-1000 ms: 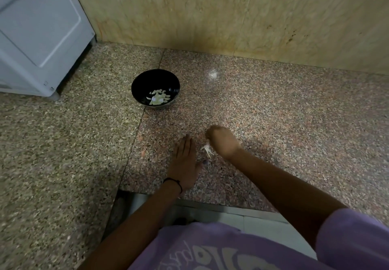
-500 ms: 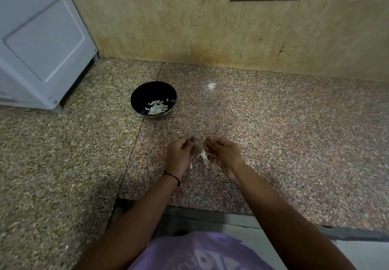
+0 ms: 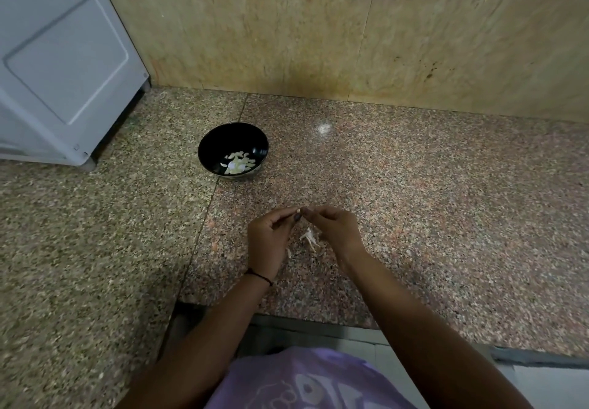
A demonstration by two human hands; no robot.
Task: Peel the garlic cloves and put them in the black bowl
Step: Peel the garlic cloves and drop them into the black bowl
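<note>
Hands: I count two, the left hand (image 3: 270, 240) and the right hand (image 3: 335, 229), fingertips meeting above the speckled pink-brown granite counter (image 3: 446, 217).
Grip: both hands have thumb and fingers curled in, pinching one small pale garlic clove (image 3: 298, 210) between them.
Clove in hand: one; only a whitish tip shows between the fingertips, so I cannot tell how much skin is left on it.
Bowl: one round black bowl (image 3: 223, 136), standing on the counter beyond the hands and to their left, well apart from them.
Peeled cloves: a small heap of pale, curved peeled cloves (image 3: 237, 163) on the bowl's bottom; too blurred for me to count singly.
Skins: two bits, a papery white tuft of skin (image 3: 309, 237) on the counter under the hands and a small sliver (image 3: 289, 253) just beside the left palm.
Wrist: one thin black thread band (image 3: 259, 276) on the left.
</note>
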